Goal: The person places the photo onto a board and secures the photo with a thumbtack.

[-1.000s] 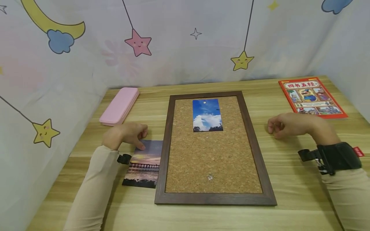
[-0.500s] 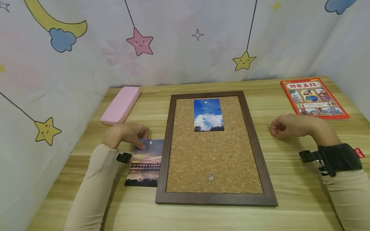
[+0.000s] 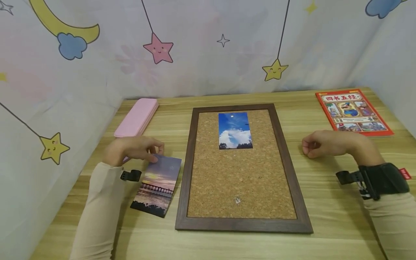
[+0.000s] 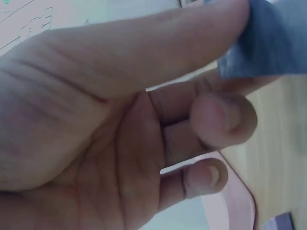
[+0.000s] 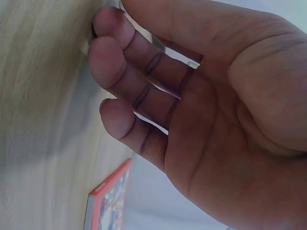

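Rectangular photo print of a purple and orange sky over a long bridge sits in the grasp of your left hand, thumb on its face and a finger behind its top edge. It slants just left of the brown-framed cork board, apart from it; you cannot tell whether its lower end touches the wood-grain table. Your right hand is well to the board's right, fingers loosely curled; its thumb and forefinger tips are hidden, so you cannot tell whether they hold something small. Near the board's top is a blue-sky photo with white clouds. Your left hand partly covers a pink oblong case; beyond your right lies a red-bordered illustrated book.
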Tool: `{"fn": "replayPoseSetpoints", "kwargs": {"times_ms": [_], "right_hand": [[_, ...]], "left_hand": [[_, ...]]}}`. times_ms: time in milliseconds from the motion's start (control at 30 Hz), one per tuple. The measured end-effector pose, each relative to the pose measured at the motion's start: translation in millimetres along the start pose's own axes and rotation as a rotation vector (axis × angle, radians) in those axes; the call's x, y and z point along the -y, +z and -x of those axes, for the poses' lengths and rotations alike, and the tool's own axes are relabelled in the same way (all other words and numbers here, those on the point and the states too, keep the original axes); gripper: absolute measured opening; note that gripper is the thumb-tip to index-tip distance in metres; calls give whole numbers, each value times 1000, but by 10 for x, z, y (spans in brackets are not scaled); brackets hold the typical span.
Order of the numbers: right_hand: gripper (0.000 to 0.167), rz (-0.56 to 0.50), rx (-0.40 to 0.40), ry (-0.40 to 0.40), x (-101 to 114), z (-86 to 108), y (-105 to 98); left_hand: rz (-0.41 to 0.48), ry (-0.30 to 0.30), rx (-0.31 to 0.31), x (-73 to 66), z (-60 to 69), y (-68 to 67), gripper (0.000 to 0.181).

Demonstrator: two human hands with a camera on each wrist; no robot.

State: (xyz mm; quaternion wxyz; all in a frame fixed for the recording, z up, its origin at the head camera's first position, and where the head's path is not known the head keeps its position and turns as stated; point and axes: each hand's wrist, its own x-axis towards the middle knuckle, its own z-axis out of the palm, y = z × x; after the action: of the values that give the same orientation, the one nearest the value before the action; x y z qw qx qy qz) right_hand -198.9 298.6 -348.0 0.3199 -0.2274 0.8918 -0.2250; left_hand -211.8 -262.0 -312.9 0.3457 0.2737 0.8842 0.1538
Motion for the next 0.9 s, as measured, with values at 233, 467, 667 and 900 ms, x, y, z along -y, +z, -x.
{"fn": "replayPoseSetpoints", "kwargs": {"times_ms": [233,467,667,900], "right_hand": [[8,-3,-10,-39,80,53,-16],[8,-9,-4,-105,224,-28,-44],[8,36,-26,-154,459,-122,-123],[7,88,-15,-211,758,-258,-210]], "left_hand": [[111,72,-2,-51,16,-40,9],[160,178,-24,-79,-69,-62,7],[170,213,-23,-194,-202,-127,6],[171,227,-28,-409,-380,-181,9]]}}
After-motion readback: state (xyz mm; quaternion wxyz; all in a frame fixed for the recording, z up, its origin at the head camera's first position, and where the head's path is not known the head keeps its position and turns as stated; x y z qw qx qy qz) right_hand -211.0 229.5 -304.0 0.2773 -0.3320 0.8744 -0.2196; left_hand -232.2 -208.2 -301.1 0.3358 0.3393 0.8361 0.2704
